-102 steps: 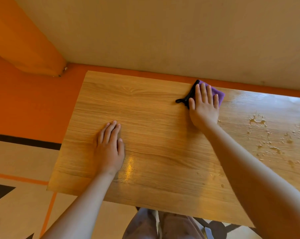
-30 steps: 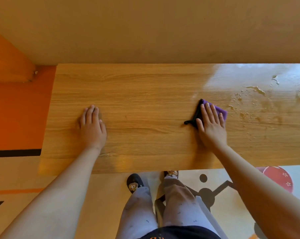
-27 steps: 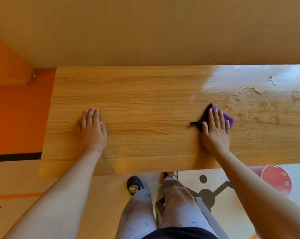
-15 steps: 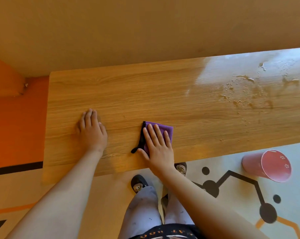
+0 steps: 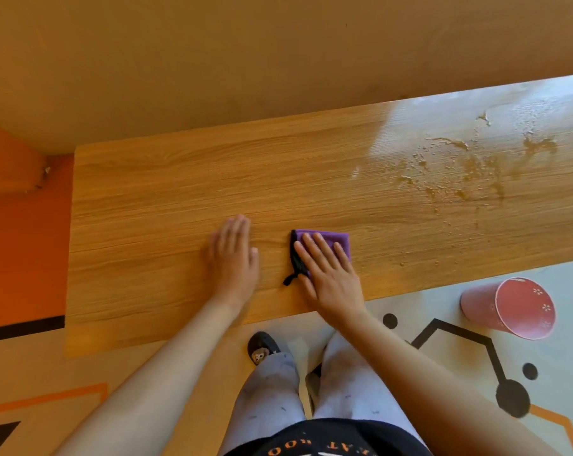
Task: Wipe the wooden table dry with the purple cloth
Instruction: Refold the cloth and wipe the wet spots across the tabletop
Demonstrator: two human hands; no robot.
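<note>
The wooden table [image 5: 153, 199] runs across the view against the wall. A folded purple cloth [image 5: 336, 240] with a black edge and loop lies near the table's front edge. My right hand [image 5: 329, 274] presses flat on top of it, fingers spread and pointing away from me. Just left of the cloth, my left hand [image 5: 234, 258] rests flat on the bare wood, palm down and slightly blurred. Water puddles and droplets [image 5: 459, 172] shine on the right part of the table, well to the right of the cloth.
A pink cup [image 5: 509, 309] lies on its side on the floor beyond the table's front edge at the right. My legs and slippers [image 5: 262, 348] stand at the front edge. The wall [image 5: 278, 54] borders the table's far side.
The cloth under my right hand swept left away from the puddles, then edged back right a little. My left hand slid right along the table and now lies close to the cloth.
</note>
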